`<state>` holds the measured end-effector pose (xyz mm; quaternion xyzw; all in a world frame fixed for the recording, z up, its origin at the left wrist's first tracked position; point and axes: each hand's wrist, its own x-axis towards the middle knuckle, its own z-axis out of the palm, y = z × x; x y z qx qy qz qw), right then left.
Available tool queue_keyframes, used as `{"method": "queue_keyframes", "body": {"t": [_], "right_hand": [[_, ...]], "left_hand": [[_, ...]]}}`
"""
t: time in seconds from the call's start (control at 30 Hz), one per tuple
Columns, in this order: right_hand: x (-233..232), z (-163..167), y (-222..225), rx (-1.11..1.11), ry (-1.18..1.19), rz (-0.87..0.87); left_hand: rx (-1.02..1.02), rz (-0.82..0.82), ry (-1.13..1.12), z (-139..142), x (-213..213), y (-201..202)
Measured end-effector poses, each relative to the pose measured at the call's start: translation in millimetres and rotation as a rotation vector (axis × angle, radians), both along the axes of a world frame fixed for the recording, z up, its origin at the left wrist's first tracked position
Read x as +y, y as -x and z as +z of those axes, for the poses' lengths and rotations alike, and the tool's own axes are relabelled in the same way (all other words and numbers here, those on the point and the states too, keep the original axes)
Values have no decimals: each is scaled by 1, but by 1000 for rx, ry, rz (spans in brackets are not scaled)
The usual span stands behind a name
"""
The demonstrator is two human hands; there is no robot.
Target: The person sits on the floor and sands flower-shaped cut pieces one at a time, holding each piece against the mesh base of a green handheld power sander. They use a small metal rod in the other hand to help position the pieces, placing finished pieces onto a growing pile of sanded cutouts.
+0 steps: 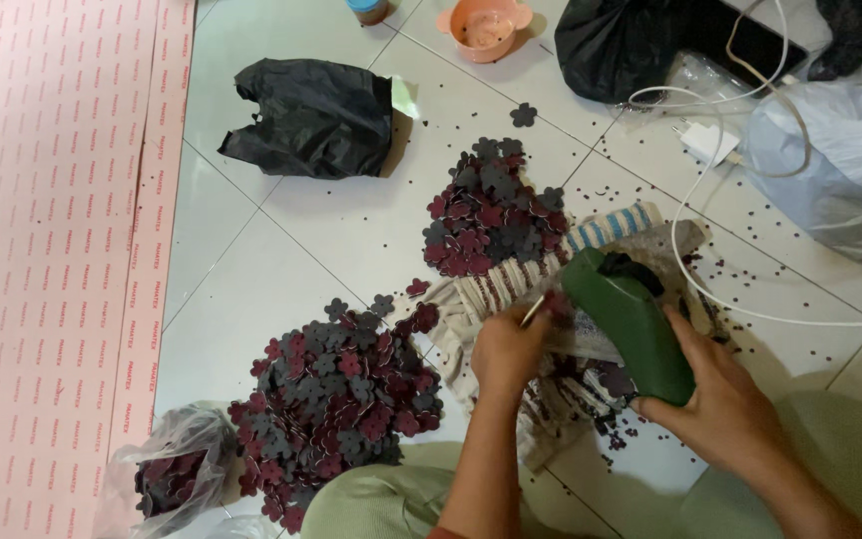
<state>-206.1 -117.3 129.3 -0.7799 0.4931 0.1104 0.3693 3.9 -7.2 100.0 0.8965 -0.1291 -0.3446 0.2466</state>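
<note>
I see my right hand (720,399) wrapped around a green glue gun (631,324), nozzle aimed toward ten o'clock. My left hand (509,351) pinches a thin stick (534,311) and a small maroon flower cutout (556,302) right at the nozzle tip, fingers narrow. Both hands work over a striped cloth (511,284) on the tiled floor (281,260). A pile of maroon and grey flower cutouts (336,399) lies at nine o'clock from my left hand; a second pile (491,215) sits at twelve. A black plastic bag (311,118) lies at eleven, well apart. A white cord (750,309) trails off at three o'clock.
</note>
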Motion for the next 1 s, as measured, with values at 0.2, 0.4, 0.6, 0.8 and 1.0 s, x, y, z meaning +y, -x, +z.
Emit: {"method": "queue_keyframes", "body": {"t": [0.2, 0.4, 0.6, 0.8, 1.0], "right_hand": [[-1, -1, 1, 5, 47, 26], [-3, -12, 2, 41, 95, 110], [-5, -20, 3, 46, 137, 173], [-6, -19, 4, 41, 126, 167], [-7, -16, 0, 151, 81, 165]], "left_hand": [[-165, -6, -2, 6, 13, 7], [-162, 154, 153, -10, 15, 3], [223, 351, 962, -63, -3, 7], [316, 377, 1128, -92, 0, 10], [276, 415, 1114, -99, 0, 8]]}}
